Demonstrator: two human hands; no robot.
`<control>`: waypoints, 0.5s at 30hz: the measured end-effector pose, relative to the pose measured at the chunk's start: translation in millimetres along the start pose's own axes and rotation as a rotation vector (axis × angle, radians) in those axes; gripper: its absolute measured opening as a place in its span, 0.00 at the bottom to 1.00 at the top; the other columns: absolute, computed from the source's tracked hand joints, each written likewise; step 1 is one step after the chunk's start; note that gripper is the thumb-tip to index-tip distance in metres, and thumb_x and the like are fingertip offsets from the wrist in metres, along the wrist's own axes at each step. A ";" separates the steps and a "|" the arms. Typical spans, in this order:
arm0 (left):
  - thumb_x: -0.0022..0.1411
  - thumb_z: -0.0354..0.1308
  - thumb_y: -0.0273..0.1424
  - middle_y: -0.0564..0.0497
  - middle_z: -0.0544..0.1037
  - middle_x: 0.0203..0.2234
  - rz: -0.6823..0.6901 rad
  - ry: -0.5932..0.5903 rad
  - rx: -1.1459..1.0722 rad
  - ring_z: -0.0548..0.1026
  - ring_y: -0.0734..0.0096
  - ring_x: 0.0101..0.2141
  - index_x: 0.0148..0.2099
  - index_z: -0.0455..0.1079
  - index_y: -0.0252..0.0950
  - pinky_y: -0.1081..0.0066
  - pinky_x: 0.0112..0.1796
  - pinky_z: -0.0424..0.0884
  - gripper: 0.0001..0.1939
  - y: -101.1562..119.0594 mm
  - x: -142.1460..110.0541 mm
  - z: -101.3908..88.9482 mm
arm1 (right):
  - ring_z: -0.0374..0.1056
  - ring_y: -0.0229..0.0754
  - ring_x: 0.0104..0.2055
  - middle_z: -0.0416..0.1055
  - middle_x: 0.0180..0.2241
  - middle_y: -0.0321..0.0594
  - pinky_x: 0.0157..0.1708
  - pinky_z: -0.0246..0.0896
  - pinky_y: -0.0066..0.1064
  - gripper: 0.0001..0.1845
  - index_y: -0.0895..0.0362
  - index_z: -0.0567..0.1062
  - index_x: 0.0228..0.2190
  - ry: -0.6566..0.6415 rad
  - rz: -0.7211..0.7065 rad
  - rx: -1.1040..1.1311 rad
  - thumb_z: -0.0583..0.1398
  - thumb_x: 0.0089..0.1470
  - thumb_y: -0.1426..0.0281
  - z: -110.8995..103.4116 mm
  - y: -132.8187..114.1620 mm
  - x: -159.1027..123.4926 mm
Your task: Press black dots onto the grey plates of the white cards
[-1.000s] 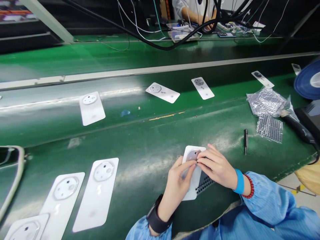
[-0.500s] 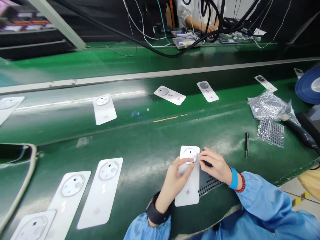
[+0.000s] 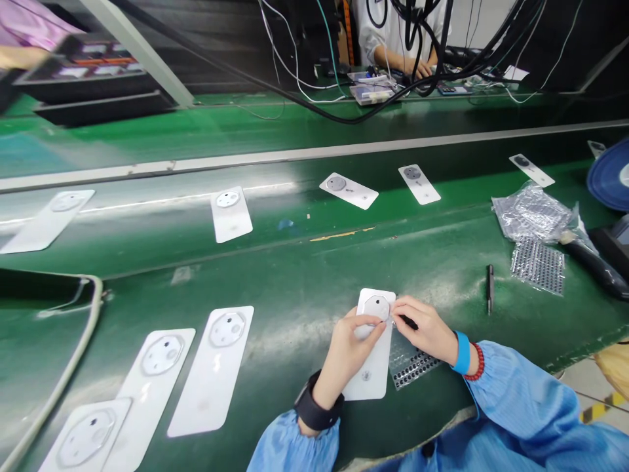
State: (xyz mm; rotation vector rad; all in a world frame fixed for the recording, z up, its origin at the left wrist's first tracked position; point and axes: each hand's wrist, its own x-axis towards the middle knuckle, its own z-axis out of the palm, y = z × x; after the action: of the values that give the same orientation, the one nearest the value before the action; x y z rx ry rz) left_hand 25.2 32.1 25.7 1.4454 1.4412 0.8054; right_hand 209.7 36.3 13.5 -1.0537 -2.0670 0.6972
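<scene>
A white rectangular panel (image 3: 371, 367) with rounded corners lies tilted slightly before me, a clear-edged round disc (image 3: 377, 305) with small dark dots near its far end. My left hand (image 3: 350, 351) is closed over the panel's left side, thumb and forefinger meeting at the disc's lower edge. My right hand (image 3: 417, 324) pinches at the disc's right edge; whatever is between the fingertips is too small to make out. Beneath that hand lies a clear sheet of black dots (image 3: 415, 368), partly hidden by the panel and hand.
Similar panels lie at left (image 3: 211, 373), two of them overlapping (image 3: 147, 400), and several along the belt (image 3: 230, 219). At right are a black pen-like tool (image 3: 490, 290), crumpled clear bags (image 3: 533, 213), another dotted sheet (image 3: 538, 265) and a blue reel (image 3: 609, 174). Cables (image 3: 344, 118) hang across the back.
The view has shifted, so most things appear further right. My right fingertips have come closer to my left fingertips at the disc, which both hands still work on.
</scene>
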 end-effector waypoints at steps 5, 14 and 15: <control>0.49 0.63 0.31 0.46 0.81 0.33 -0.015 -0.007 0.005 0.78 0.58 0.35 0.27 0.79 0.38 0.61 0.42 0.73 0.04 1.5 -0.3 -4.5 | 0.71 0.38 0.35 0.72 0.33 0.41 0.37 0.69 0.29 0.08 0.57 0.71 0.32 0.069 0.048 0.016 0.53 0.61 0.75 -2.7 -0.2 4.0; 0.55 0.60 0.40 0.44 0.81 0.37 -0.157 0.244 -0.118 0.77 0.64 0.30 0.50 0.72 0.35 0.70 0.28 0.72 0.23 -0.1 -16.5 -63.4 | 0.72 0.41 0.39 0.73 0.37 0.44 0.43 0.70 0.35 0.08 0.57 0.73 0.35 0.134 -0.005 -0.065 0.54 0.60 0.76 -4.1 -1.0 -2.2; 0.55 0.61 0.40 0.46 0.81 0.36 -0.163 0.304 -0.177 0.77 0.65 0.30 0.58 0.65 0.36 0.71 0.28 0.72 0.30 4.4 -20.7 -67.0 | 0.72 0.41 0.39 0.73 0.37 0.44 0.45 0.69 0.38 0.08 0.57 0.73 0.35 0.156 -0.018 -0.089 0.55 0.60 0.76 -6.2 -3.5 -2.1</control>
State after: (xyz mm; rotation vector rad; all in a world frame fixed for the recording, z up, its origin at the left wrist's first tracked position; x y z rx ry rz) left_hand -36.6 22.4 57.7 1.0898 1.6447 1.0533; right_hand 213.7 33.6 19.0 -1.1018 -1.9857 0.5015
